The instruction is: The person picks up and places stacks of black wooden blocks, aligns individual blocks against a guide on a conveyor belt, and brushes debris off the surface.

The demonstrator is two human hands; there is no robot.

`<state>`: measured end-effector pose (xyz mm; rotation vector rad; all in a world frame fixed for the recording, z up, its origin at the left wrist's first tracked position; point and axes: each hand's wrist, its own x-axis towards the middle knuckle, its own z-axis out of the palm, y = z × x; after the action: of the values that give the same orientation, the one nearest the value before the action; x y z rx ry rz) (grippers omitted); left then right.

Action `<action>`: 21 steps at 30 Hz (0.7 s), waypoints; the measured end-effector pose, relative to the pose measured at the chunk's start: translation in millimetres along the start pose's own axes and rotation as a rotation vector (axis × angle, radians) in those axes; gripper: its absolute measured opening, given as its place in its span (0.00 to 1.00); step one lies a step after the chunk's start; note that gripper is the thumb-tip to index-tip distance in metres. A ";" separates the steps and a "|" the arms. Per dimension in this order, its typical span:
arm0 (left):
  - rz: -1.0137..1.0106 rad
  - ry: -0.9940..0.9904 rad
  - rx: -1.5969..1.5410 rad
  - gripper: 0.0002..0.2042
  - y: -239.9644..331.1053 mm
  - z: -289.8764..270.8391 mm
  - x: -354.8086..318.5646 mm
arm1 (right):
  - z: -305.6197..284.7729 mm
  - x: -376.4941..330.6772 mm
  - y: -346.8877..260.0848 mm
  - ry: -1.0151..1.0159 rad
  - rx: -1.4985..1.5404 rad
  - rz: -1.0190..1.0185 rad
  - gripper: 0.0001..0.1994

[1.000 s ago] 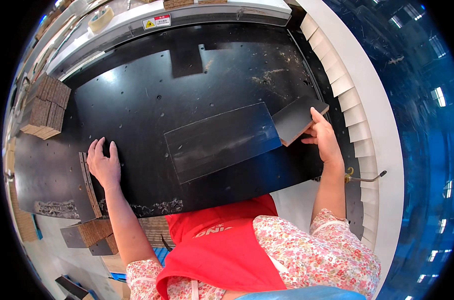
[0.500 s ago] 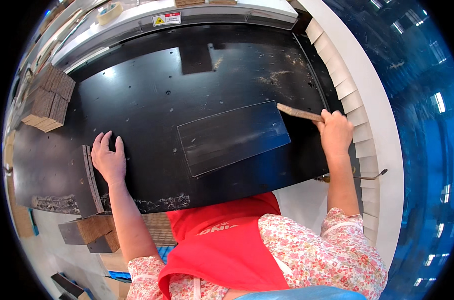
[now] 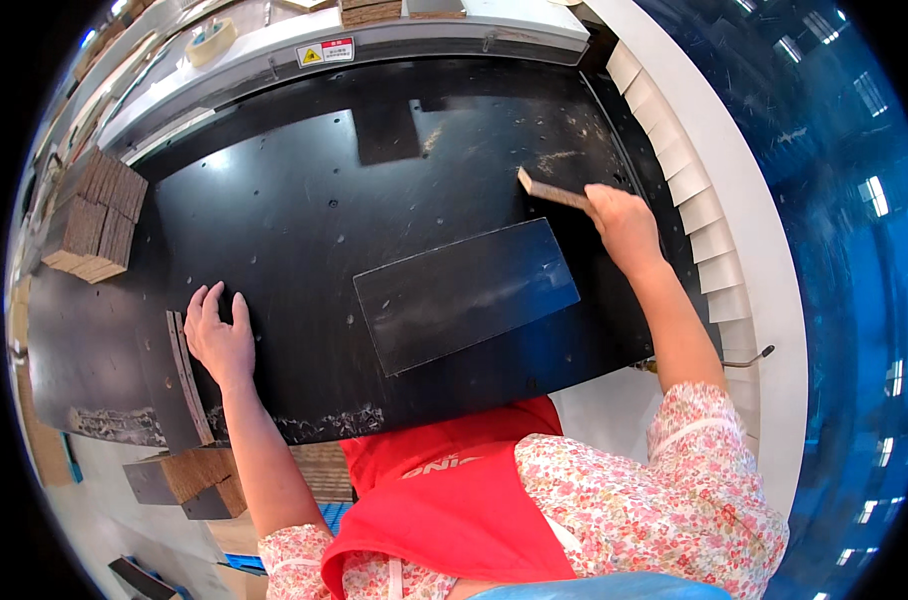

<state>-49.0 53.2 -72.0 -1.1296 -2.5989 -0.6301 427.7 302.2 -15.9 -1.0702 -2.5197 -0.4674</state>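
My right hand (image 3: 626, 232) is closed around one end of a narrow brown particleboard strip (image 3: 556, 194). Its free end points left, above the black tabletop (image 3: 304, 260) and just beyond the far right corner of a black rectangular panel (image 3: 469, 297). That panel lies flat and slightly slanted, with pale smears on its face. My left hand (image 3: 221, 338) rests on the tabletop with its fingers apart and holds nothing. Right beside it on the left are dark boards (image 3: 186, 375) with brown edges, close together; I cannot tell whether the hand touches them.
A stack of particleboard pieces (image 3: 99, 215) stands at the far left. Behind the table runs a white rail (image 3: 414, 42) with a tape roll (image 3: 212, 44) on it. White overlapping flaps (image 3: 702, 215) border the right side. More boards (image 3: 199, 480) sit below the near left edge.
My right hand has moved away from me and to the left with the strip, whose end has left the panel's right edge. My left hand stays in place; the view has tilted slightly.
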 end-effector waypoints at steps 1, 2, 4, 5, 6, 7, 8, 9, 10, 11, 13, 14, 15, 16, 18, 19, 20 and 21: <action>0.003 -0.001 -0.001 0.18 -0.1 0.1 -0.1 | 7.1 9.0 4.0 -0.026 -0.062 0.028 0.04; 0.004 -0.001 -0.003 0.18 -0.5 0.0 0.2 | 14.3 18.6 9.3 -0.049 -0.124 0.054 0.02; 0.008 -0.002 0.008 0.18 2.0 0.5 0.6 | 33.1 33.2 22.8 -0.080 -0.281 0.107 0.01; 0.006 -0.004 0.012 0.18 2.5 0.9 0.7 | 44.8 39.8 29.0 -0.097 -0.354 0.134 0.02; 0.003 -0.006 0.016 0.18 1.8 0.5 0.6 | 54.3 47.0 35.3 -0.088 -0.402 0.156 0.02; 0.012 0.003 0.023 0.18 0.6 1.4 1.2 | 63.1 53.6 42.6 -0.080 -0.451 0.178 0.02; 0.012 0.005 0.026 0.18 1.1 0.6 0.9 | 72.3 60.6 49.9 -0.072 -0.497 0.200 0.02; 0.012 0.009 0.026 0.18 2.7 -0.7 0.4 | 79.5 68.9 58.4 -0.066 -0.529 0.227 0.02; 0.012 0.013 0.027 0.18 3.4 -1.1 0.8 | 85.0 75.5 68.8 -0.071 -0.536 0.246 0.03; 0.023 0.026 0.029 0.18 1.7 -1.0 1.2 | 92.6 82.0 77.9 -0.073 -0.535 0.261 0.03; 0.035 0.020 0.031 0.18 3.9 0.1 2.5 | 101.5 92.8 99.1 -0.104 -0.539 0.314 0.03; 0.040 0.017 0.034 0.18 4.9 0.1 2.7 | 99.7 100.1 103.2 -0.153 -0.535 0.335 0.04; 0.044 0.013 0.039 0.18 5.8 0.6 3.0 | 97.9 106.2 106.5 -0.165 -0.506 0.356 0.05; 0.046 0.018 0.044 0.18 6.9 0.7 3.3 | 94.6 110.2 110.8 -0.178 -0.479 0.379 0.06; 0.045 0.029 0.058 0.18 7.7 -2.2 2.6 | 85.2 125.4 92.5 -0.139 -0.360 0.398 0.06; 0.055 0.029 0.066 0.18 7.8 -2.5 2.2 | 72.5 131.4 66.7 -0.123 -0.350 0.377 0.05; 0.044 0.026 0.071 0.18 8.3 -3.2 1.7 | 57.3 134.5 42.1 -0.083 -0.301 0.265 0.05; 0.042 0.016 0.070 0.18 9.5 0.0 2.2 | 44.6 134.0 20.8 -0.091 -0.219 0.111 0.05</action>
<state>-43.5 60.3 -68.4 -1.1496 -2.5559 -0.5327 347.4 417.8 8.3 -1.3318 -2.5142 -0.6904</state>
